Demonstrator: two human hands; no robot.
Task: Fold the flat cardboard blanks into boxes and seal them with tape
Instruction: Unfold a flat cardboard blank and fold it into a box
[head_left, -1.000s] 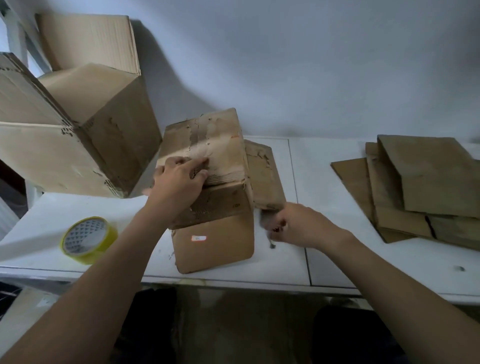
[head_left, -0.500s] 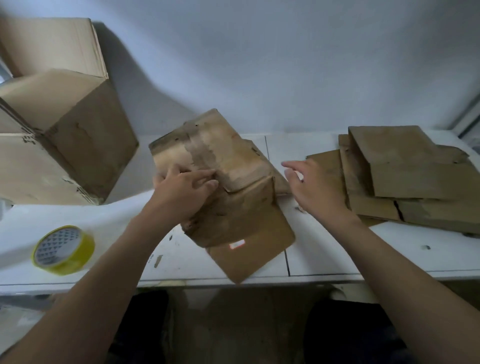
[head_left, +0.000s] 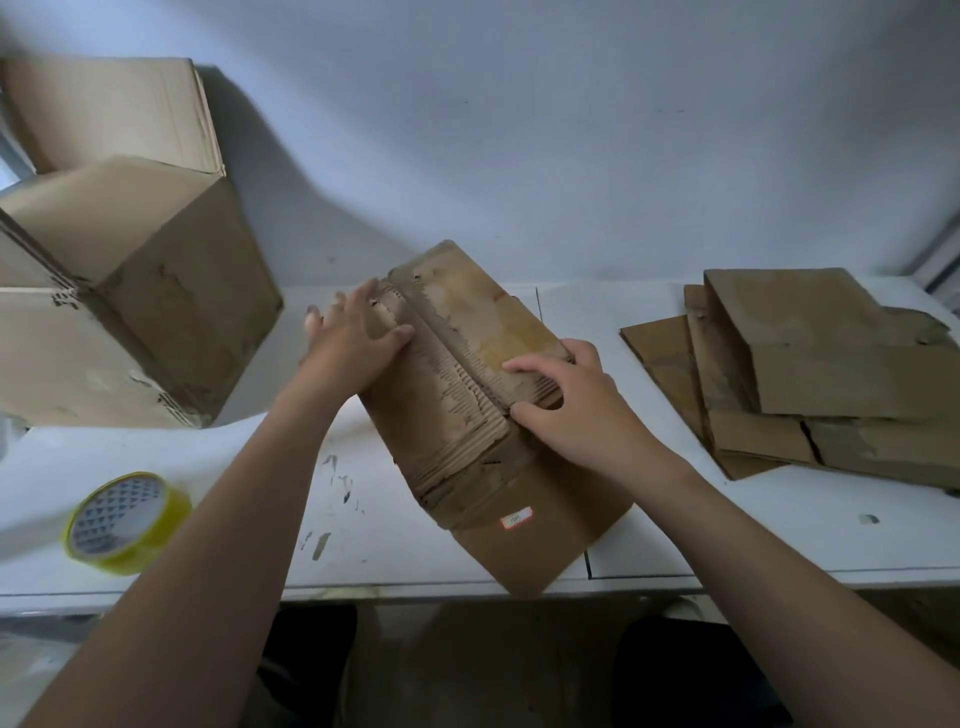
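Hands (head_left: 358, 345) (head_left: 569, 410), seemingly flat, on box (head_left: 540, 540).

dim, bluish cast; soft shadow on wall (head_left: 291, 171) (behind big box (head_left: 156, 291)); wide-angle edge distortion.

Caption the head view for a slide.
Left hand and right hand press the flaps of a cardboard box closed; tape roll left, flat blanks right.

Matt, torn corrugated cardboard box (head_left: 470, 395); glossy plastic tape roll (head_left: 127, 522), prob.
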